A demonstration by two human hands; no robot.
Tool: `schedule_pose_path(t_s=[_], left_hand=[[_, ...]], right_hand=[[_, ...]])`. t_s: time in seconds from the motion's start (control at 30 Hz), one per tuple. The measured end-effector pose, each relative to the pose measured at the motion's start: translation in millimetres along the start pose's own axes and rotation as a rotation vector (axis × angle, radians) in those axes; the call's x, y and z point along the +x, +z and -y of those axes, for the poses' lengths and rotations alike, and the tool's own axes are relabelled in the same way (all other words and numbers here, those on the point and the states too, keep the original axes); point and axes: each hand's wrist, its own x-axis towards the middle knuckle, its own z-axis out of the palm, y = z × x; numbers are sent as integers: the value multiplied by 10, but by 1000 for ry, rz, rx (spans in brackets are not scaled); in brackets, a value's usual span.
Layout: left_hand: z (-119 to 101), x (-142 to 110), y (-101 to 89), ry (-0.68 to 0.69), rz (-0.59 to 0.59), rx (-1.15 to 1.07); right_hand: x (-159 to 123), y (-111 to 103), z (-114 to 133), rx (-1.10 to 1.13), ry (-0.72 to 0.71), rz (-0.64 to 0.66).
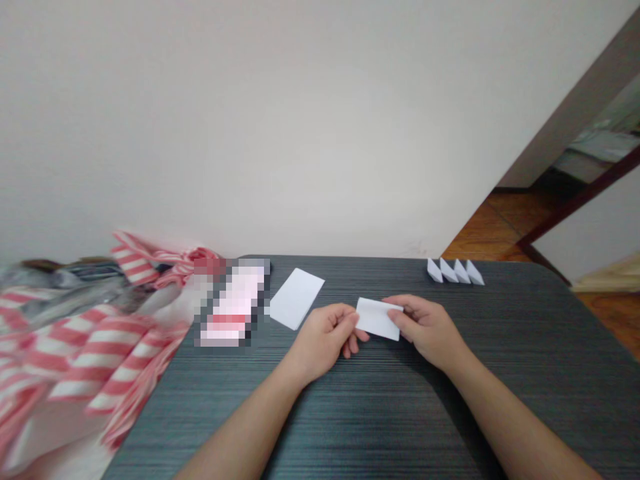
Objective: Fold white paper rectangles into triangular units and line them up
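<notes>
Between my two hands is a small white piece of paper (379, 319), held a little above the dark table (350, 413). My left hand (327, 339) pinches its left edge between thumb and fingers. At the right end, my right hand (425, 328) grips it with the thumb on the near face and the fingers behind. Its top edge looks folded. To the left of my left hand lies a flat white sheet of paper (297, 299). Several small folded paper pieces (455, 271) stand in a row near the back right edge of the table.
A pixelated flat rectangular object (234, 303) lies at the table's left side. Beyond that edge is a heap of red-and-white striped cloth (95, 347). A pale wall (310, 133) rises behind the table. Wooden floor (480, 230) shows at the right.
</notes>
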Motion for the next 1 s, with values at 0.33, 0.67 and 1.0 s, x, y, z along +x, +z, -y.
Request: schedule_pose_path(t_s=[0.33, 0.67, 1.0], left_hand=[[-9, -21, 6, -8, -11, 38], [-38, -65, 11, 91, 64, 279], [-60, -70, 8, 170, 114, 430]], right_hand=[[10, -1, 3, -5, -9, 10], [5, 39, 148, 2, -69, 124], [20, 66, 253, -153, -152, 238]])
